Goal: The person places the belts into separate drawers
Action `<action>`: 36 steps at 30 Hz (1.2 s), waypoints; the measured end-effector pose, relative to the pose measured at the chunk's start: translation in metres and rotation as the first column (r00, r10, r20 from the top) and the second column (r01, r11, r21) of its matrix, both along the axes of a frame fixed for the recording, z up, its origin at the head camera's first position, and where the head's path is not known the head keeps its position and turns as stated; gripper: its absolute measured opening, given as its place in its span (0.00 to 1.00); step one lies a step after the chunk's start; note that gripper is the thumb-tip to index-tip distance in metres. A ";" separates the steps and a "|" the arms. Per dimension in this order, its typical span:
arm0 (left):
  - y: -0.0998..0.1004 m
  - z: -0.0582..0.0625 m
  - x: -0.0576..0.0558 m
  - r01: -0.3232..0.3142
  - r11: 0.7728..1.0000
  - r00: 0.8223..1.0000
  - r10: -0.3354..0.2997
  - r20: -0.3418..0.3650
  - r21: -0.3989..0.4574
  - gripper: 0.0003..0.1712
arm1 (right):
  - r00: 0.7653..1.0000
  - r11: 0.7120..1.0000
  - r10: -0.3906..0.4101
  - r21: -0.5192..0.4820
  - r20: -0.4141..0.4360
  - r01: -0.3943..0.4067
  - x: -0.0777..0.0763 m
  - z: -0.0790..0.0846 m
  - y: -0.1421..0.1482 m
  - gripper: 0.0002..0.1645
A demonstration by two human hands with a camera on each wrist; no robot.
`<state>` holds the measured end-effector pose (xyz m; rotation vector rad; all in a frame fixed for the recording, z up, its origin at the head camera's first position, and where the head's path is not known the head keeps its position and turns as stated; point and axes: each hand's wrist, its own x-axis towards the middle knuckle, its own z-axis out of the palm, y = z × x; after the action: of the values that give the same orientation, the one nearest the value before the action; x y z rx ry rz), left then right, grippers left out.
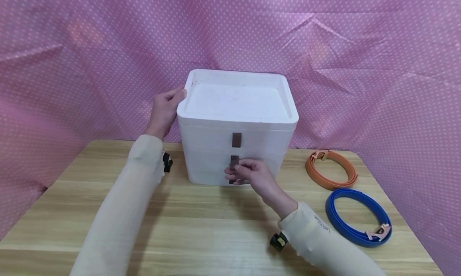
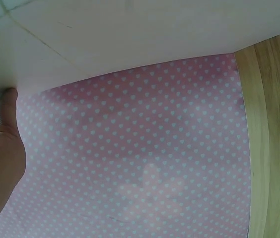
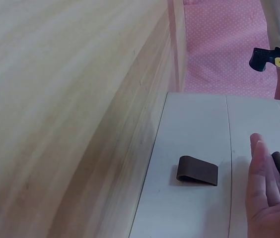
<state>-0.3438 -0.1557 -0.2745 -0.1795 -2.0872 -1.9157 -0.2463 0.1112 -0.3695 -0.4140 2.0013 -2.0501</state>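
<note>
A white drawer box [image 1: 237, 125] with a recessed top stands toward the back of the table. Brown pull tabs run down its front, one above another. My left hand [image 1: 165, 109] holds the box's upper left edge, thumb at the rim; in the left wrist view, fingertips [image 2: 12, 94] meet the side wall. At the front, my right hand [image 1: 253, 176] pinches the middle pull tab [image 3: 279, 162] between thumb and fingers. Below it, the bottom pull tab [image 3: 199, 171] shows as a folded brown loop. The top pull tab [image 1: 236, 140] is untouched. The drawer fronts look flush.
An orange belt [image 1: 333, 184] lies coiled to the right of the box. In front of it is a coiled blue belt [image 1: 333, 214] with a rose-gold buckle. Pink dotted cloth [image 1: 245, 31] hangs behind and at both sides of the wooden table [image 1: 201, 236].
</note>
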 end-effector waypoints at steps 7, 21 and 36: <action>0.001 0.000 -0.001 -0.008 1.000 1.000 0.008 0.015 -0.006 0.26 | 0.999 0.998 0.042 0.047 -0.008 -0.041 0.001 0.005 0.004 0.13; 0.001 -0.001 -0.004 -0.022 1.000 1.000 0.022 0.000 0.022 0.27 | 0.997 0.997 0.068 0.048 -0.023 -0.067 0.004 0.004 0.009 0.14; 0.001 -0.001 -0.005 -0.037 0.999 0.999 0.037 -0.008 -0.002 0.26 | 0.999 0.998 0.042 0.040 -0.024 -0.041 0.006 0.007 0.006 0.13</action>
<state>-0.3486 -0.1547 -0.2758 -0.1473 -2.0728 -1.8891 -0.2398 0.1170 -0.3623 -0.4715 2.0260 -1.9870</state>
